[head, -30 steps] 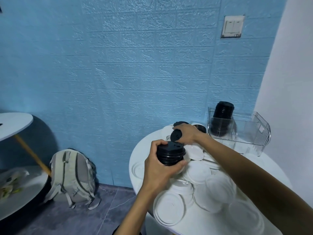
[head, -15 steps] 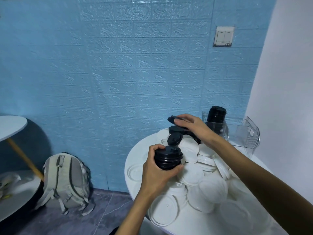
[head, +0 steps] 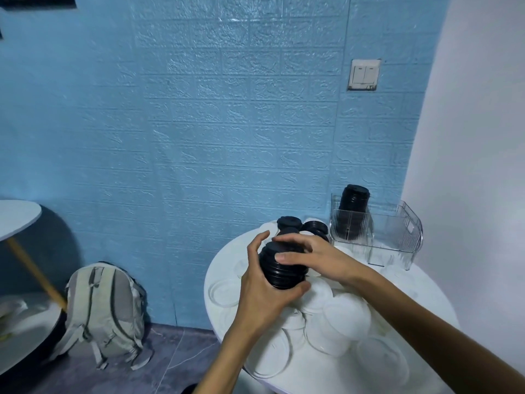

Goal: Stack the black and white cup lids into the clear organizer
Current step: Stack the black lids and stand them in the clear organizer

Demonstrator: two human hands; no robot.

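We see a round white table (head: 224, 260) lower right, against a blue brick-textured wall (head: 199, 123). Our left hand (head: 262, 297) grips the black lid stack (head: 282, 265) mid-frame; our right hand (head: 315, 258) curls over its top. The clear organizer (head: 397, 237) partly hides another black stack (head: 352, 211).

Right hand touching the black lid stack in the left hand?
Touching. The head view shows the right hand with fingers on top and thumb against the side of the black lid stack.
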